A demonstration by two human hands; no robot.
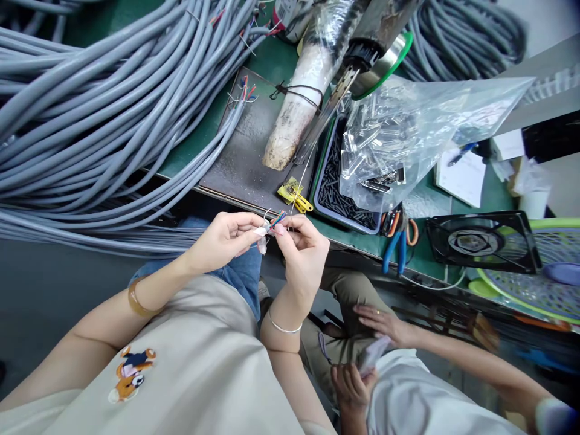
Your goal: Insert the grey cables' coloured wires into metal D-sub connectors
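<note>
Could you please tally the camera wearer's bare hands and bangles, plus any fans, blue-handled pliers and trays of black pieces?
Bare left hand and bare right hand: 2
Round amber-brown bangle and round silver bangle: 2
Black square fan: 1
Blue-handled metal pliers: 1
Purple-rimmed plastic tray of black pieces: 1
Total: 7

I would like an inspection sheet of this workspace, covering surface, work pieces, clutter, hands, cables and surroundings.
Surface: green bench, a dark board on it.
Work pieces: coloured wires in a small bunch.
Clutter: tray of small black pieces, clear bag partly over it, blue-handled pliers, black fan.
Hands: left hand and right hand both pinch the wires.
Cables: grey bundles at left, another coil at upper right.
Surroundings: another person at the right.
</note>
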